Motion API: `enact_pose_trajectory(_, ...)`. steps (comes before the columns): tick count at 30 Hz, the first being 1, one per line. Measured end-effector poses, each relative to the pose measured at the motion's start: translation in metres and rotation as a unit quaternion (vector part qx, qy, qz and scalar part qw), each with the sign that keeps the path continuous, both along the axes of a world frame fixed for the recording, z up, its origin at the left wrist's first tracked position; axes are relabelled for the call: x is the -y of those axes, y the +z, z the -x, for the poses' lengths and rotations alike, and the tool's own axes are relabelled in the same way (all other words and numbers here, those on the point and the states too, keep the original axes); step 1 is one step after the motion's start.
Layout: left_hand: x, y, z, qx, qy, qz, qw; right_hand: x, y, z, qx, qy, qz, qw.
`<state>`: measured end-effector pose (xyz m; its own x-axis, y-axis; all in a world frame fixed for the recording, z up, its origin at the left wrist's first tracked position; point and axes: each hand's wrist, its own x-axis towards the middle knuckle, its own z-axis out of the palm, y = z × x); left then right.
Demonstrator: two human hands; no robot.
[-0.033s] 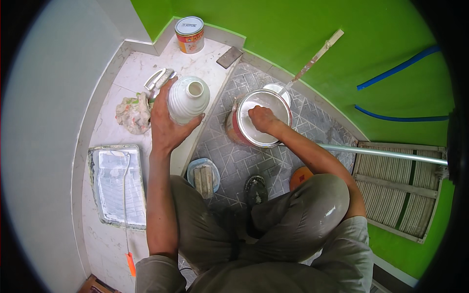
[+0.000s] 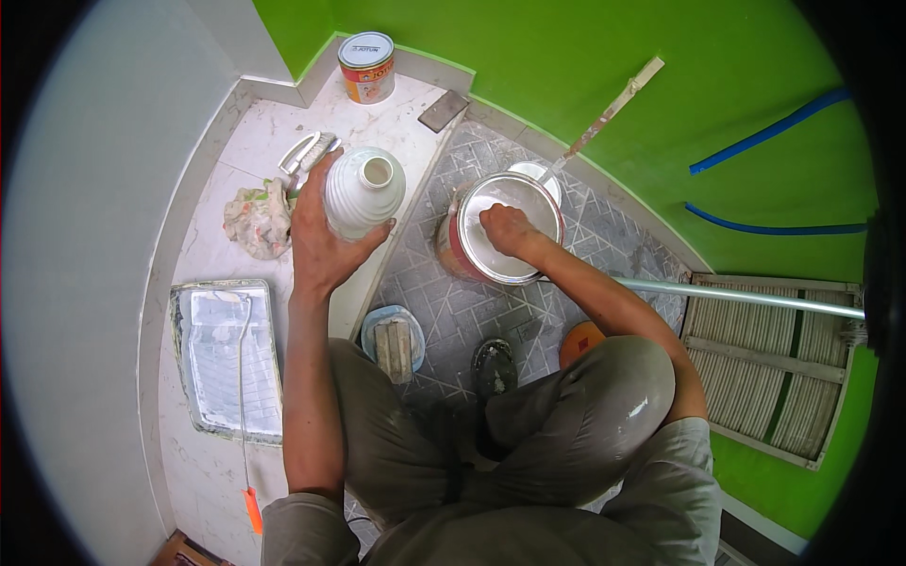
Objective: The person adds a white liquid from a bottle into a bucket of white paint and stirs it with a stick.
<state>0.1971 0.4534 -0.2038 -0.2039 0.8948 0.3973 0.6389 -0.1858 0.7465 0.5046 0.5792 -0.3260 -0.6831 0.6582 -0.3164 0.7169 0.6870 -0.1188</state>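
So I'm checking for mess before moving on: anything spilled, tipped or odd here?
No spill shows. The left hand holds an open white ribbed jug tilted; the right hand rests on the paint can lid. A stained rag lies crumpled on the floor, and white paint marks the trouser knee.

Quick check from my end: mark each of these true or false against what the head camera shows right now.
1. The left hand grips a white ribbed jug with its mouth uncapped. True.
2. The right hand rests on the paint can on the patterned floor. True.
3. The roller tray lies to the person's right. False: it lies to the left, beside the left forearm.
4. The small tin by the wall is open. False: its lid is on.
5. A stir stick leans against the green wall. True.
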Motion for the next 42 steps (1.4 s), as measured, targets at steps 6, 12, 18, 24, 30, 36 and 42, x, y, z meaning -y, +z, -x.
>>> enact_pose_trajectory(6, 0.002, -0.001, 0.002, 0.000, 0.000, -0.004, 1.000, -0.003, -0.005, 0.002, -0.016, -0.013, 0.009, 1.000)
enact_pose_trajectory(12, 0.001, 0.000, 0.000, 0.002, -0.002, -0.004, 1.000, -0.005, -0.008, 0.002, -0.010, -0.041, 0.023, 0.999)
enact_pose_trajectory(18, 0.001, 0.004, -0.001, 0.001, -0.002, 0.003, 1.000, -0.004, -0.007, 0.007, -0.056, -0.092, 0.019, 0.994)
enact_pose_trajectory(24, 0.002, 0.004, -0.002, -0.006, 0.002, 0.009, 1.000, -0.010, 0.000, 0.011, -0.110, -0.105, 0.034, 0.988)
enact_pose_trajectory(30, 0.002, 0.004, -0.003, -0.008, 0.007, 0.011, 1.000, -0.018, -0.005, 0.014, -0.119, -0.140, 0.050, 0.982)
enact_pose_trajectory(36, 0.003, 0.008, -0.004, -0.005, 0.006, 0.007, 1.000, -0.023, -0.016, 0.011, -0.161, -0.170, 0.060, 0.970)
enact_pose_trajectory(42, 0.004, 0.009, -0.004, -0.013, 0.009, 0.012, 1.000, -0.018, -0.008, 0.006, -0.204, -0.177, 0.056, 0.961)
